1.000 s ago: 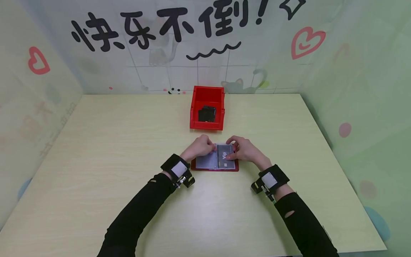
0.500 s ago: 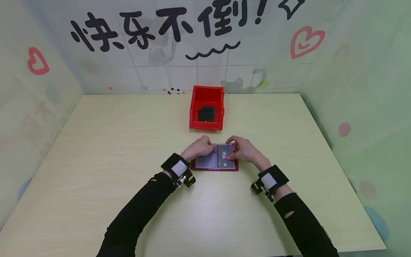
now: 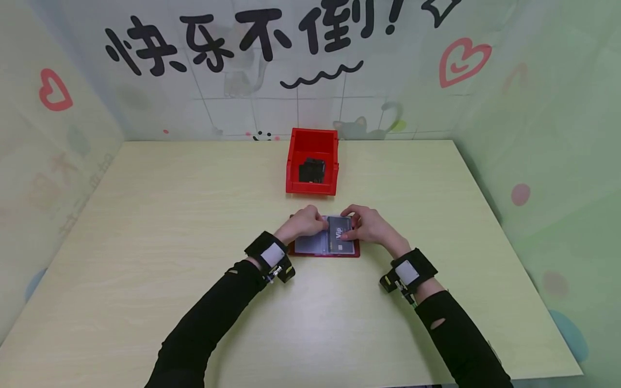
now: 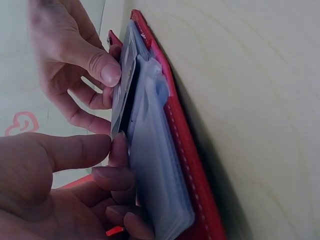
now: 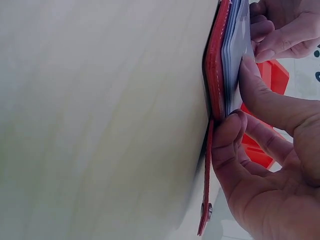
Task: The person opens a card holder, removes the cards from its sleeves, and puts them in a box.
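Observation:
A red card holder (image 3: 358, 249) with clear plastic sleeves (image 4: 157, 165) lies open on the table. On its right-hand page is a grey card (image 3: 339, 245) marked "Vip". My left hand (image 3: 304, 222) pinches the card's inner edge between thumb and fingertips; in the left wrist view this edge stands a little off the sleeves. My right hand (image 3: 367, 225) has its thumb on the card's face and its fingers curled at the holder's outer edge, pinching the pages (image 5: 231, 65). A snap strap (image 5: 207, 175) sticks out beside that hand. How far the card sits inside its sleeve is unclear.
Behind the holder stands a red bin (image 3: 312, 188) with several black cards (image 3: 312, 170) in it. The pale wooden table (image 3: 194, 188) is bordered by printed walls at the back and sides.
My left fingertips have shifted very slightly right, against the card's inner edge. My right hand keeps its place on the card and holder. The bin has not moved.

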`<state>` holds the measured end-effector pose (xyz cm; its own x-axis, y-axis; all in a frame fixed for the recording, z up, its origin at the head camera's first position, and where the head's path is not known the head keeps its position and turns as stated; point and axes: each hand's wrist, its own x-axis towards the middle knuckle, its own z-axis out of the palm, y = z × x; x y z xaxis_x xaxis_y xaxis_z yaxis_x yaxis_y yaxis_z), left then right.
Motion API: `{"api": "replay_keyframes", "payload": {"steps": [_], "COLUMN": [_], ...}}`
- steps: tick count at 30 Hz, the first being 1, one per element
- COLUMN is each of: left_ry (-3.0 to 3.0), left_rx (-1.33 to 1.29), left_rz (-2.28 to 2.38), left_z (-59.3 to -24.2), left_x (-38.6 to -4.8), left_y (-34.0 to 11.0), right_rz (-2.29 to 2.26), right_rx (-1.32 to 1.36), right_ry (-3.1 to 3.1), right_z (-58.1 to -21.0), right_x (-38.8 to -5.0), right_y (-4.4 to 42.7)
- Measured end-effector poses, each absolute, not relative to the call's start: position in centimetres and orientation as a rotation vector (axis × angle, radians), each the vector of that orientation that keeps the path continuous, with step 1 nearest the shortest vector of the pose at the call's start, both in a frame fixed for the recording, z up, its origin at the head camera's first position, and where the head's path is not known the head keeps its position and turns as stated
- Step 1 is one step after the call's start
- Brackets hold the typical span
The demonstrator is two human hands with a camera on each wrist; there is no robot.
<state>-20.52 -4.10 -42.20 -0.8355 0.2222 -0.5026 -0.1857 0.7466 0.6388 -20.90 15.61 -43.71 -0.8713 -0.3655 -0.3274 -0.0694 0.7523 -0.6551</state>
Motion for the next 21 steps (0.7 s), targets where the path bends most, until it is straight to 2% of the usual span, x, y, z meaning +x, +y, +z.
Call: {"api": "replay_keyframes", "payload": {"steps": [21], "left_ry": [2.374], "left_rx": [0.063], "left_rz": [0.965], "left_z": [-42.41], "left_x": [-20.43], "left_y": [-4.21], "right_rz": [-0.897], "right_rx": [-0.349], "right_ry": [2.508], "right_z": [-43.41], "right_x": [-20.81], "right_y": [15.69]}}
